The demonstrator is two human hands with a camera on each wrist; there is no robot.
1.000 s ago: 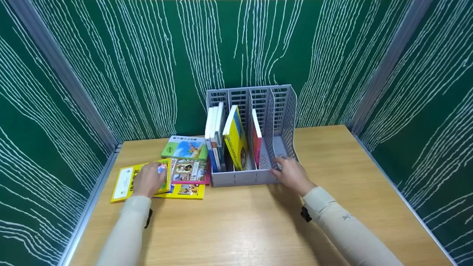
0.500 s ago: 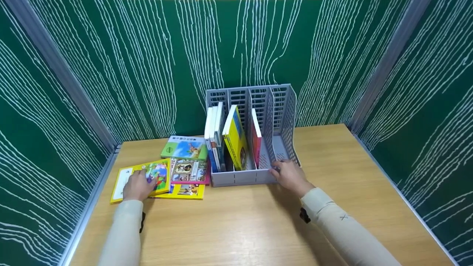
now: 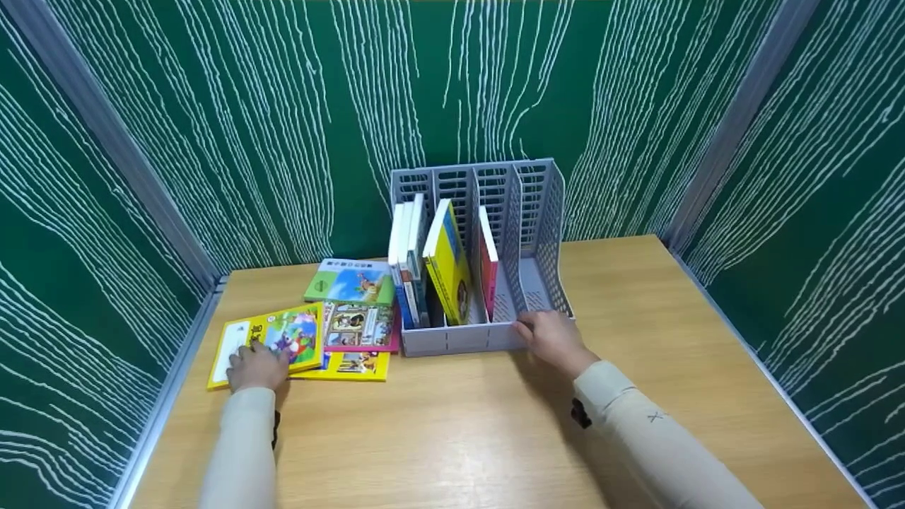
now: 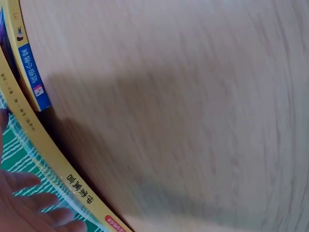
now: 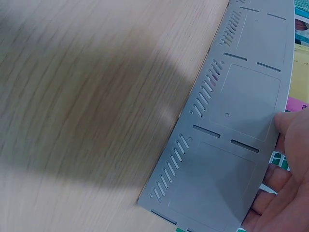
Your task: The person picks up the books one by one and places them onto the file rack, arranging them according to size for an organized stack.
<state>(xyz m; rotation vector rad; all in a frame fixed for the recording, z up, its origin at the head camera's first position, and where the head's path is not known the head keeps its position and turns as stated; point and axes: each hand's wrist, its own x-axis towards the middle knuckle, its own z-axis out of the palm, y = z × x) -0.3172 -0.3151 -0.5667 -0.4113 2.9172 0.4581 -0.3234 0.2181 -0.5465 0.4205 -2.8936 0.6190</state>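
A yellow picture book (image 3: 300,329) lies flat at the left, on top of other books. My left hand (image 3: 258,366) is over its lower left part; in the left wrist view its fingers (image 4: 46,200) reach loosely across the cover, and the yellow spine (image 4: 63,164) is uncovered. A grey file organizer (image 3: 466,339) with several slots stands at the middle back. My right hand (image 3: 555,339) grips its front lip near the right end. In the right wrist view the thumb (image 5: 285,123) is on the lip, with the fingers (image 5: 268,193) behind the panel.
Several white-edged books (image 3: 406,261), a yellow book (image 3: 447,268) and a red book (image 3: 488,265) stand in the organizer. On the table (image 3: 452,431) lie a green-and-blue book (image 3: 353,281), a pink-edged comic (image 3: 359,325) and another yellow book (image 3: 360,365). Green striped panels surround the table.
My left hand has slid left and toward me across the yellow book, leaving its cover picture in view. My right hand has stayed on the organizer's lip.
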